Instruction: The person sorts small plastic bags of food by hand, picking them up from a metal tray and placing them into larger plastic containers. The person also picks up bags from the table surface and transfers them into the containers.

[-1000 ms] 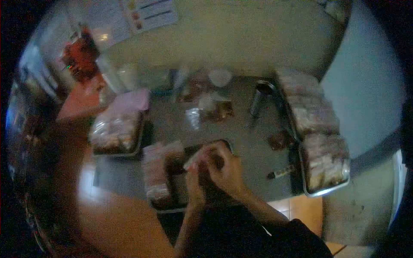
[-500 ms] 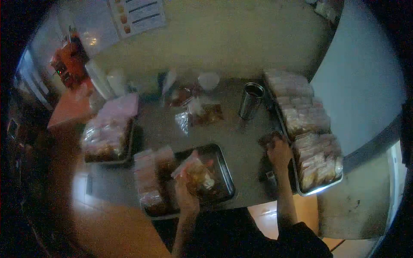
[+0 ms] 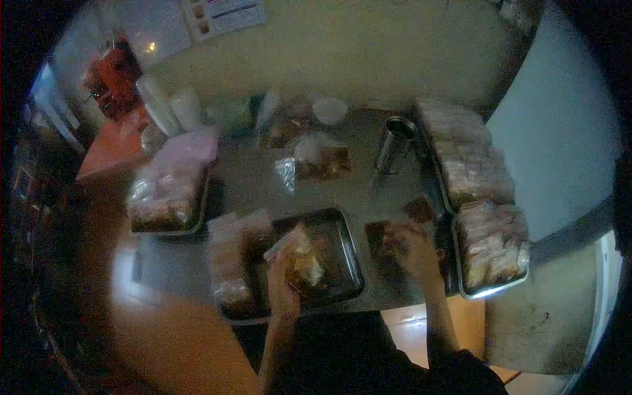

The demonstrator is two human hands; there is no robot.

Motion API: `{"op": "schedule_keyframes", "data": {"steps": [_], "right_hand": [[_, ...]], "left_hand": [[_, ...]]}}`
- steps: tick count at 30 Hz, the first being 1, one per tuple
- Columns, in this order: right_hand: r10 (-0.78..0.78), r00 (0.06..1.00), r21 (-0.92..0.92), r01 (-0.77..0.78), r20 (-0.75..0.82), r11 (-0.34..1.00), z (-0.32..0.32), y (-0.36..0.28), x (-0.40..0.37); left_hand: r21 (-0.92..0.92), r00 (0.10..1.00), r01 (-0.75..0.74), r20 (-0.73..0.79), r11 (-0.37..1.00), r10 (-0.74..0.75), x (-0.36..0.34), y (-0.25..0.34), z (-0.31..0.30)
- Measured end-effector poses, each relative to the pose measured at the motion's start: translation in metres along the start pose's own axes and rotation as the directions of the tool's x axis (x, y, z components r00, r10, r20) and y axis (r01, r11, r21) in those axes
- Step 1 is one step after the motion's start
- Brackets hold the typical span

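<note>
My left hand (image 3: 283, 288) is closed on the edge of a clear plastic bag (image 3: 308, 262) with yellowish and white food inside, held over the dark metal tray (image 3: 359, 280). Zip bags with brown contents (image 3: 227, 263) stand in a row at that tray's left side. To the right of the tray, my right hand (image 3: 419, 253) has its fingers closed on a flat dark brown packet (image 3: 377, 238); motion blurs the fingertips. Another dark reddish-brown packet (image 3: 419, 209) lies just beyond this hand.
Trays of filled bags stand at the right, one near (image 3: 490, 253) and one far (image 3: 464, 155). Another tray of bags (image 3: 164, 197) is at the left. A metal canister (image 3: 396, 146), brown-filled bags (image 3: 329, 163) and a white bowl (image 3: 330, 110) sit farther back.
My right hand has moved left toward the metal tray with the dark brown packet. The left hand still holds the food bag over the tray. The view has shifted slightly.
</note>
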State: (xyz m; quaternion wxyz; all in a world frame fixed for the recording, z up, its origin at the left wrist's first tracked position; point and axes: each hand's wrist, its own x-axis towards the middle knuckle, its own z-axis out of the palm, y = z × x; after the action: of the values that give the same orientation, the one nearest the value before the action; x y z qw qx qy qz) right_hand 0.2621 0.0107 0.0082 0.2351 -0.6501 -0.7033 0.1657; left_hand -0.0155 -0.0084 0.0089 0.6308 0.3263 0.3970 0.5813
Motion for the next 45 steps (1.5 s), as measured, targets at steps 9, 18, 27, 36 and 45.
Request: {"op": "schedule_keyframes", "data": {"steps": [9, 18, 27, 36, 45], "right_hand": [[0.0, 0.999, -0.075, -0.004, -0.044, 0.997, 0.035, 0.054, 0.049], [-0.102, 0.989, 0.161, 0.119, -0.11, 0.98, 0.023, 0.057, 0.064], [-0.27, 0.962, 0.505, 0.255, -0.046, 0.824, -0.003, -0.045, 0.023], [-0.335, 0.89, -0.052, 0.336, -0.31, 0.94, 0.055, -0.088, 0.006], [-0.216, 0.953, 0.047, 0.231, -0.212, 0.972, 0.064, -0.072, 0.01]], "left_hand": [[-0.019, 0.972, 0.229, 0.056, 0.973, -0.228, 0.017, -0.021, -0.019], [-0.072, 0.999, -0.035, -0.012, 0.997, 0.034, 0.052, -0.084, -0.02], [-0.074, 0.941, -0.145, 0.297, 0.987, 0.161, 0.037, -0.063, -0.005], [0.067, 0.853, -0.379, 0.413, 0.923, 0.32, 0.03, -0.069, 0.012], [0.195, 0.801, -0.525, 0.441, 0.829, 0.404, 0.034, -0.08, 0.013]]}}
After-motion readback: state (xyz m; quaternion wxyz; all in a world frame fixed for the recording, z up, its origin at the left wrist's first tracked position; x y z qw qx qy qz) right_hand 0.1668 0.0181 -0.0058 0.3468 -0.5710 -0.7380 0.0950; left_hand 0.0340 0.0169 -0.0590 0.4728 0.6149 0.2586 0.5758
